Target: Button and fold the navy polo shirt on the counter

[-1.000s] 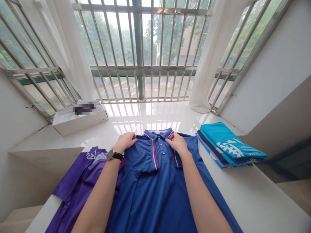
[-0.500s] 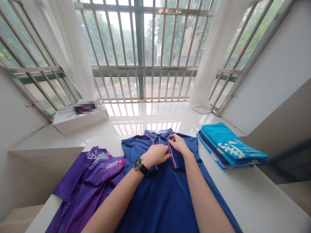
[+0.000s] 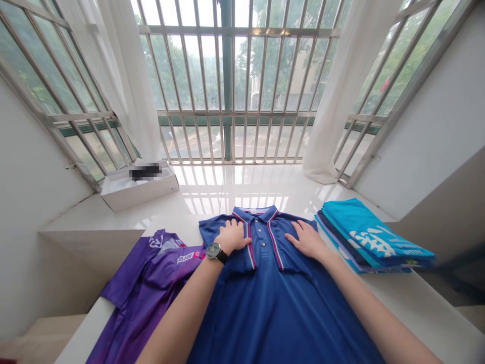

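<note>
Left hand (image 3: 232, 236), right hand (image 3: 306, 240) spread on polo shirt (image 3: 273, 313).

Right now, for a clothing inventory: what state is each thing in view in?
Blue polo shirt: flat, front up, placket closed.
Left hand: resting on the polo's chest, wristwatch on.
Right hand: pressed flat on the polo's chest.
Purple shirt: spread out, rumpled, unfolded.
Stack of shirts: folded, teal on top.
White box: open, blurred item inside.
White curtains: drawn aside.
</note>
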Demonstrator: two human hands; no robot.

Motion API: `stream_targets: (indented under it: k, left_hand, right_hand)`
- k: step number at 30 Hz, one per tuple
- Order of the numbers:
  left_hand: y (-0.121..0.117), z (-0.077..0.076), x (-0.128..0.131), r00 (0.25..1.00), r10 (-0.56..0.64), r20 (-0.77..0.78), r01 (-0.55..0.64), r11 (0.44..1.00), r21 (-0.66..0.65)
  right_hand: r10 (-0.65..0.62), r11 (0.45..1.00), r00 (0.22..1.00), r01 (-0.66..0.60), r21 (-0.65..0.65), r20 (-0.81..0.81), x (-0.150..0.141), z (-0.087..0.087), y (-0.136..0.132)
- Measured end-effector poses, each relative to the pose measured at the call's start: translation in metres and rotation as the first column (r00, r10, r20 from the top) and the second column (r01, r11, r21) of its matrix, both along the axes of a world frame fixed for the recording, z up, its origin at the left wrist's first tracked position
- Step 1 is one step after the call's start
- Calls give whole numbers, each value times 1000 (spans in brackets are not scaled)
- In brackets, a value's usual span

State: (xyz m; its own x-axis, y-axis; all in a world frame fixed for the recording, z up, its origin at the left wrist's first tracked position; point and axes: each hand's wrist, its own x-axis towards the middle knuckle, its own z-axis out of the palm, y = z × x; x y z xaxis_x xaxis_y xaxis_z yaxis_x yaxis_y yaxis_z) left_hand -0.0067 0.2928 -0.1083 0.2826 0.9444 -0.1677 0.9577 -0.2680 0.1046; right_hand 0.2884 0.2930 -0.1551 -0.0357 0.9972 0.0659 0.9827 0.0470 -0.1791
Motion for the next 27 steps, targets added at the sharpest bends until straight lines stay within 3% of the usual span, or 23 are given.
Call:
stream_targets:
  k: [4,13,17,20,22,24,27]
  left_hand:
    - [-1,-21,8,998,60,28,-60,998,-23]
    - [3,-42,-3,982,44,186,-58,996,73]
    - [8,-41,-6,946,29,324,-70,991,116]
    - [5,-29,-18,870,59,490,-141,981,132]
    - [-9,-18,-33,835,60,548,-182,968,170]
    - [-40,-5,-50,822,22,569,-174,961,213]
    - [-122,10,-73,794,-74,604,-99,963,249]
  right_hand:
    - [-76,997,989,77,-3,128,2,-20,0]
    - [-44,997,989,35,63,143,17,-33,16]
    - [-34,993,988,17,115,149,16,-28,14]
    - [-21,966,982,-28,257,187,6,-13,2]
    - [35,926,987,-92,365,158,-6,-1,-11]
    - [115,897,992,-126,423,52,-25,11,-28]
    - [254,916,941,-160,368,-223,-63,28,-58]
